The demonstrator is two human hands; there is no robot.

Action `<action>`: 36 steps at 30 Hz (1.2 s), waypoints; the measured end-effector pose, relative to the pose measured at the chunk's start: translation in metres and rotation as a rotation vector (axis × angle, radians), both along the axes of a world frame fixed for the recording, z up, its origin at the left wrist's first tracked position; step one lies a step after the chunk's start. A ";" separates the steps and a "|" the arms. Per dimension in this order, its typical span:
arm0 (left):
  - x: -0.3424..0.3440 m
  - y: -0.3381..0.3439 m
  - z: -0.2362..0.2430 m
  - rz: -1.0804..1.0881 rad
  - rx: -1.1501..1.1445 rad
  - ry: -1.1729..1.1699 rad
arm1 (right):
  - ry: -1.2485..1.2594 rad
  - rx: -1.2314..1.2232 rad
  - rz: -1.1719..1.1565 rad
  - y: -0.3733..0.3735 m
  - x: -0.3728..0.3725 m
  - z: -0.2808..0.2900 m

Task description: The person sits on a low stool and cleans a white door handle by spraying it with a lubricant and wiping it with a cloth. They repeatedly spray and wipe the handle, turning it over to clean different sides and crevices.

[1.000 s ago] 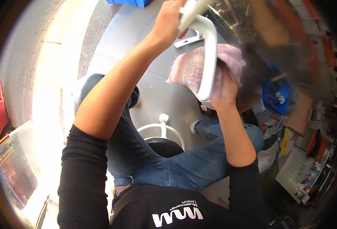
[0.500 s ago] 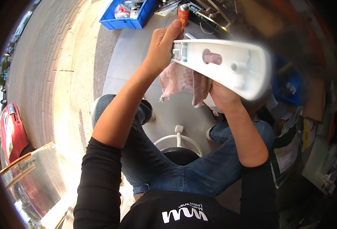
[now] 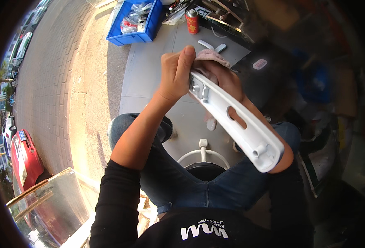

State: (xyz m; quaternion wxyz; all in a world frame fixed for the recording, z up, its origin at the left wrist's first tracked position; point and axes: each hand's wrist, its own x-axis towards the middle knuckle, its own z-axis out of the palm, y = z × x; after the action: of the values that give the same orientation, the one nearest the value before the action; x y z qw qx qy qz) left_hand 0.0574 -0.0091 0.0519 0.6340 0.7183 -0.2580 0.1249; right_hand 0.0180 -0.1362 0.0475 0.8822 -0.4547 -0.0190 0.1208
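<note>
A long white plate [image 3: 239, 131], hollow at the back with small round posts and an oval slot, slants across in front of me. My left hand [image 3: 176, 72] is closed around its upper end, thumb on top. Behind that end, my right hand [image 3: 226, 80] is closed on a pale pink cloth [image 3: 209, 56] pressed against the plate. The plate hides part of the right hand and forearm. Just beyond the hands, white lever-like pieces [image 3: 219, 48] lie on the grey surface [image 3: 149, 70].
A blue crate [image 3: 126, 39] of bagged parts stands at the far left, near a red can [image 3: 192, 22]. A white oval piece [image 3: 259, 64] lies at right. A stool with a white ring [image 3: 203, 151] is between my knees. A glass pane [image 3: 56, 202] leans at lower left.
The plate has swung so that its wide end points down and toward me. My right hand and the cloth have moved up to the end near my left hand.
</note>
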 end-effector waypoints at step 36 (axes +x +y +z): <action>0.021 0.037 -0.026 0.281 -0.219 0.277 | 0.119 -0.267 -0.047 -0.059 -0.061 -0.039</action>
State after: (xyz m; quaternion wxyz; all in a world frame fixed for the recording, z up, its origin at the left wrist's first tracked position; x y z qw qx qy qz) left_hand 0.0783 0.0281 0.0259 0.7139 0.6844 -0.0509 0.1396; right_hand -0.0434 -0.1954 0.0084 0.8160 -0.5604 0.0600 0.1284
